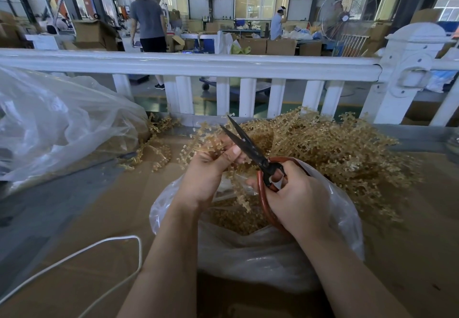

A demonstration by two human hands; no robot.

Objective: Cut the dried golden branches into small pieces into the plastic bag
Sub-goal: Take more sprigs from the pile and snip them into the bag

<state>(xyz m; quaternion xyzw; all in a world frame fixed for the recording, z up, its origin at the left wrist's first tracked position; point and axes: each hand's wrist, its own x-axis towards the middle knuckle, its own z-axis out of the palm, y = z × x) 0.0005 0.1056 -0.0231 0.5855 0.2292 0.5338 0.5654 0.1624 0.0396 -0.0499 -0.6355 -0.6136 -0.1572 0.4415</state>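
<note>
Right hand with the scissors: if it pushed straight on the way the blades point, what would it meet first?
Probably the golden branch pinched in the left hand; the open blades of the scissors in the right hand already reach it. Depth is unclear. Beyond lies the white railing.

— What are the surfaces like where I'm working?

— I see matt brown cardboard [104, 220] covering the bench, smooth and dull. The plastic bag [260, 255] in front of me is thin, cloudy film, crinkled and faintly shiny. A second, clearer plastic sheet [62, 123] on my left is glossier, with bright creases.

— And the tool?

— The scissors [250, 151] have dark, dull metal blades, rough-looking and unpolished; the handle loops are wrapped in smooth reddish-brown covering. The branches [335, 148] look waxy, translucent gold, knobbly all over.

— Anything else?

— A smooth white cord [74, 255] on the cardboard, and a railing [188, 62] in glossy white paint.
</note>
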